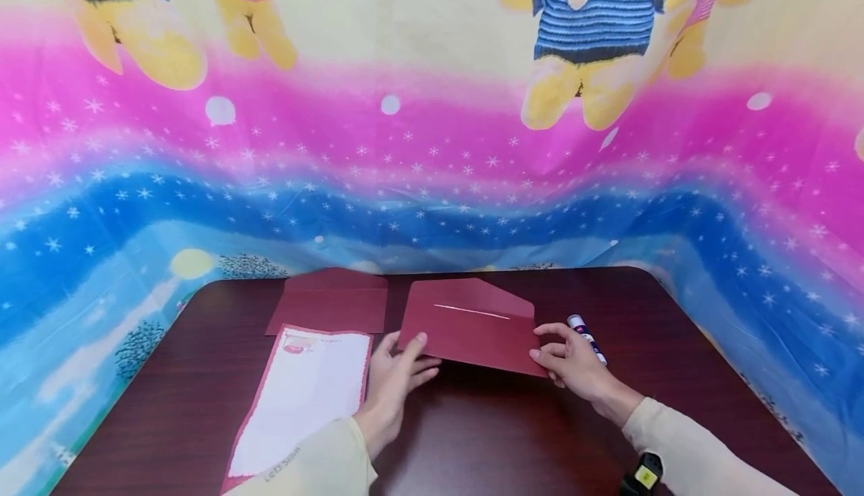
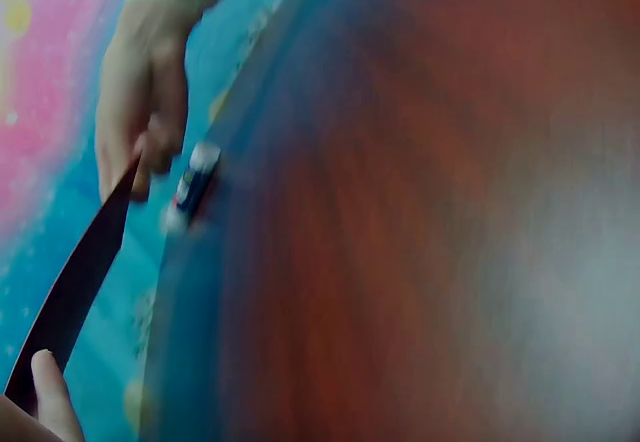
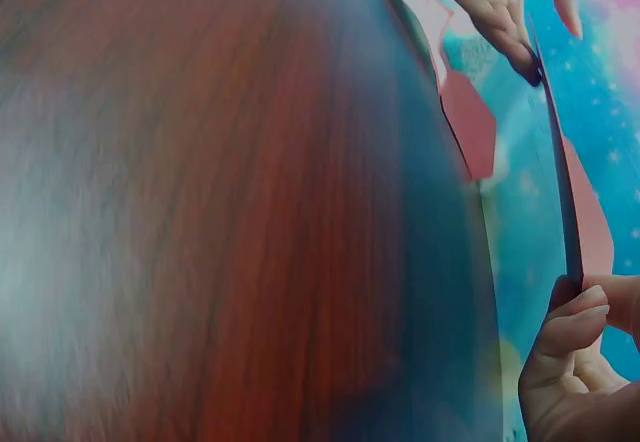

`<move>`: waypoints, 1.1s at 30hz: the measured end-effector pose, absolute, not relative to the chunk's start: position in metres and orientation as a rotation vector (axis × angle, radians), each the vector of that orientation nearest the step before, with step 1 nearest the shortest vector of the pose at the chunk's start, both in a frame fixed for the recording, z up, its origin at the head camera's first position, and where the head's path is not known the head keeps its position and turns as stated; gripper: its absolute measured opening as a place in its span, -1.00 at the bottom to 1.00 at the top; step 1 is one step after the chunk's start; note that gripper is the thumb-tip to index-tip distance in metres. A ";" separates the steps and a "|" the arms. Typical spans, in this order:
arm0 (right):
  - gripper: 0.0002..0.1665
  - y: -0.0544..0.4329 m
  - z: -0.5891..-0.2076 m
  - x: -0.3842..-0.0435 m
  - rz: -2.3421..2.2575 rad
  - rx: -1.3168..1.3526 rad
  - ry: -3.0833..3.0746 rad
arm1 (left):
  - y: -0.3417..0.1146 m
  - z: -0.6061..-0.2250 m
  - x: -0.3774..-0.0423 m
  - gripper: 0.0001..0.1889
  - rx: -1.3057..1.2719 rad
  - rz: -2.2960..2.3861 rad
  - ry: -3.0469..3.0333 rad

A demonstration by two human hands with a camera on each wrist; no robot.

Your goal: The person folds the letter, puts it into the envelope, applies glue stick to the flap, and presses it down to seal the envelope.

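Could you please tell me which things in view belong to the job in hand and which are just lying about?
Belongs to the job:
flap-up envelope, in the grip of the left hand and right hand

Just lying on the table, though perhaps wanted too:
second envelope
sheet of paper
glue stick

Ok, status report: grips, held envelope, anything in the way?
Left grip and right grip holding opposite sides of red envelope. Envelope raised off table, flap open. No apparent obstruction; glue stick beside right grip.

A hand could pass over the table [image 1: 472,443] between the sleeves [image 1: 688,440]. Ahead, the held envelope [image 1: 469,331] blocks the way.
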State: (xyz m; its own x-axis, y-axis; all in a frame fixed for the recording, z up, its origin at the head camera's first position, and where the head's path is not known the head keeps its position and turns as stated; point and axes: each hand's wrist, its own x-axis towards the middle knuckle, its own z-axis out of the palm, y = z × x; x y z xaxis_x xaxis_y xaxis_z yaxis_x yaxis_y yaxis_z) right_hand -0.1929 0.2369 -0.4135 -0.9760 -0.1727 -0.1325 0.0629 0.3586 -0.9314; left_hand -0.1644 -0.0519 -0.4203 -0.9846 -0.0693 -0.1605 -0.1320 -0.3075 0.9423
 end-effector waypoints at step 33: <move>-0.29 0.230 -0.427 -0.194 -0.786 -0.173 2.931 | -0.093 -0.424 -0.188 -0.64 0.196 0.848 2.807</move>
